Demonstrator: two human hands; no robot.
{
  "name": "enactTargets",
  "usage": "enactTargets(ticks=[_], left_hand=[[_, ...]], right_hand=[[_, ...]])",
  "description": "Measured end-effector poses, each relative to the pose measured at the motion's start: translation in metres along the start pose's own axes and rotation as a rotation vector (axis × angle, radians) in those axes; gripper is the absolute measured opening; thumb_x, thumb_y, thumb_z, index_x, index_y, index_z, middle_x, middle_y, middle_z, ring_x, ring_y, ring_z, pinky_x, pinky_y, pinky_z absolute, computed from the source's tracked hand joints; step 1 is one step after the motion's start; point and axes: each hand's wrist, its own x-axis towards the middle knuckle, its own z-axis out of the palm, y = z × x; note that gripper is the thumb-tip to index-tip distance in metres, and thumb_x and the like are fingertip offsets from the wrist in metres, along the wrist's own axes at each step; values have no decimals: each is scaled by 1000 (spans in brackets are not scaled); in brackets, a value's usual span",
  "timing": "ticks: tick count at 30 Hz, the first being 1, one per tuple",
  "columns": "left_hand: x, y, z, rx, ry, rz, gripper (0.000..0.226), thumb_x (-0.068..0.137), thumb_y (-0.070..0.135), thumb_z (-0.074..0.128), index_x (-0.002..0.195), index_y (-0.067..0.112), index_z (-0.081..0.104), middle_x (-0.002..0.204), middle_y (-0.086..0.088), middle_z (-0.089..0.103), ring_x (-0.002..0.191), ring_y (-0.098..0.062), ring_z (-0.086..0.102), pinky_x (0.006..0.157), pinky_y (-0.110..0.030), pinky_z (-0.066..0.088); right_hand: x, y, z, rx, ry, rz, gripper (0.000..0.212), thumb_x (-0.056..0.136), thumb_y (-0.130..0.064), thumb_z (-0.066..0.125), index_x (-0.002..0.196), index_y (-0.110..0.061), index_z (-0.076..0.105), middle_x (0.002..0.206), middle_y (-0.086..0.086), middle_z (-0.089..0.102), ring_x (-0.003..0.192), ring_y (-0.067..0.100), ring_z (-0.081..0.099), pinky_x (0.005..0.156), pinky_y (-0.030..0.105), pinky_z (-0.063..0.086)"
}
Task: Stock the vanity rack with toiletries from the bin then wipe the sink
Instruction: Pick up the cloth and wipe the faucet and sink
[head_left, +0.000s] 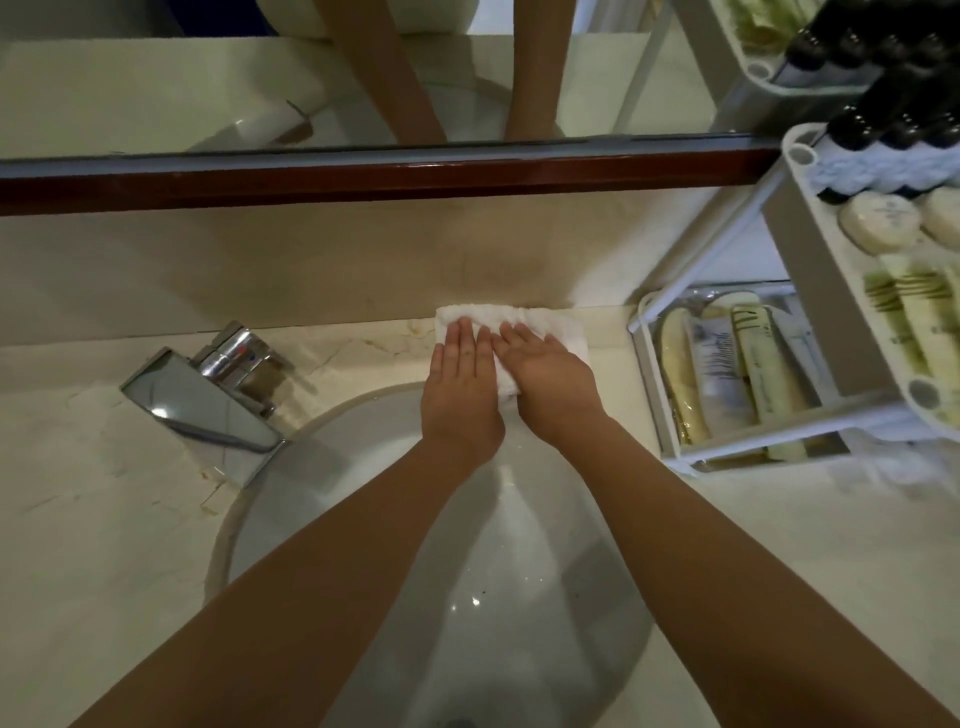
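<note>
Hands lie flat, fingers straight, gripping nothing: left hand (460, 387) and right hand (550, 382) press a folded white cloth (524, 322) on the table (104, 467) behind the sink (363, 467).

tube labels (719, 358) blurred, no text legible

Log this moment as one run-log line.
step: wipe | left hand: flat on cloth | right hand: flat on cloth | cloth: counter behind sink | rack: stocked

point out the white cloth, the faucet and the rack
white cloth (556, 319), head view, its uncovered far right part
faucet (202, 405), head view, flat top of the spout
rack (815, 301), head view, side wall of a shelf
</note>
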Motion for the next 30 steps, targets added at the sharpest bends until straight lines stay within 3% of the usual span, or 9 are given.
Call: enactTargets(ticks=[13, 19, 24, 30], left_hand=[[21, 48, -4, 45, -78, 143, 82, 95, 32, 41, 151, 5, -14, 158, -17, -20, 147, -29, -19, 121, -39, -7], [25, 47, -4, 26, -104, 193, 91, 89, 24, 50, 151, 6, -14, 158, -16, -21, 147, -28, -20, 120, -37, -7], [25, 44, -6, 31, -115, 223, 106, 82, 37, 62, 152, 8, -12, 158, -15, -20, 147, -27, -18, 121, -37, -5], [26, 44, -8, 41, -93, 218, 88, 89, 18, 53, 153, 8, -7, 160, -14, -15, 149, -25, -13, 122, -35, -1]], right_hand=[[-26, 46, -11, 42, -43, 158, 72, 93, -4, 47, 155, -16, 11, 163, 2, 9, 150, 15, 6, 121, 33, 8], [-28, 46, -4, 11, -13, 231, 74, 93, -2, 50, 155, -15, 11, 163, 9, 7, 150, 21, 4, 121, 36, 10], [-28, 45, -3, 13, -19, 255, 76, 92, -1, 48, 155, -16, 10, 163, 10, 5, 151, 22, 1, 121, 38, 9], [-24, 45, -6, 71, -40, 288, 77, 91, 0, 50, 155, -19, 12, 163, 6, 7, 150, 19, 3, 121, 37, 15]])
